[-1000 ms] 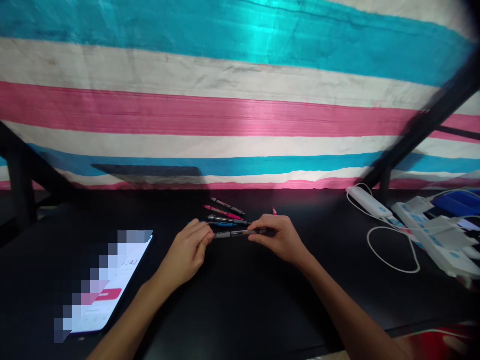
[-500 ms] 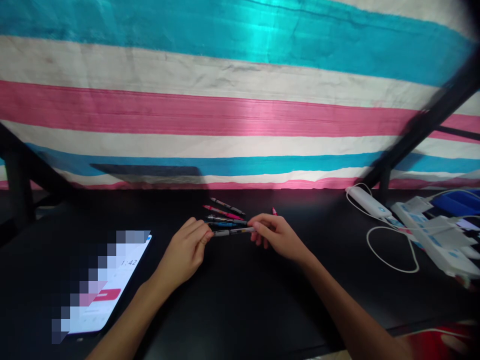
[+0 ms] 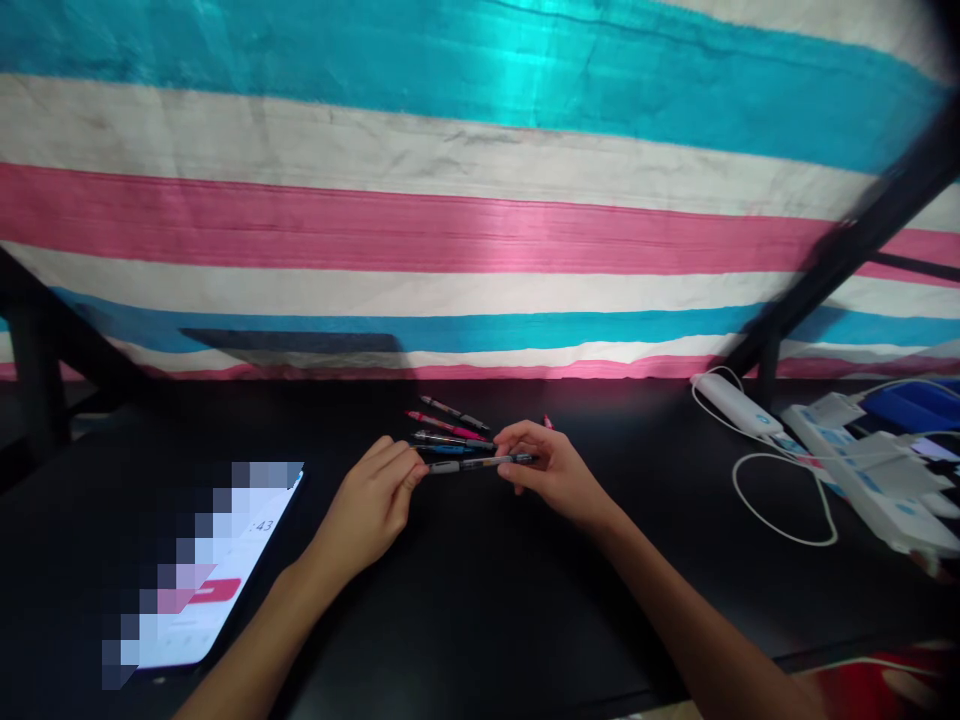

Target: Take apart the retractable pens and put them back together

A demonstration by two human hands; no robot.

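A grey-black pen (image 3: 469, 464) lies level between my two hands, just above the black table (image 3: 480, 600). My left hand (image 3: 371, 505) pinches its left end with curled fingers. My right hand (image 3: 551, 470) pinches its right part between thumb and fingers. Just behind the pen, several more pens lie on the table: a blue one (image 3: 446, 450), a dark one (image 3: 450, 438), a pink one (image 3: 442, 424) and a black one (image 3: 454, 410). A small pink tip (image 3: 547, 421) shows behind my right hand.
A lit phone (image 3: 206, 565) lies at the left front of the table. At the right are a white power bank with cable (image 3: 739, 405) and a white power strip (image 3: 870, 480) with plugs. A striped cloth (image 3: 480, 200) hangs behind; dark frame bars (image 3: 840, 250) slant on both sides.
My right hand slid along the pen, first off its right end, then back out so the tip shows past the fingers. The left hand barely moved.
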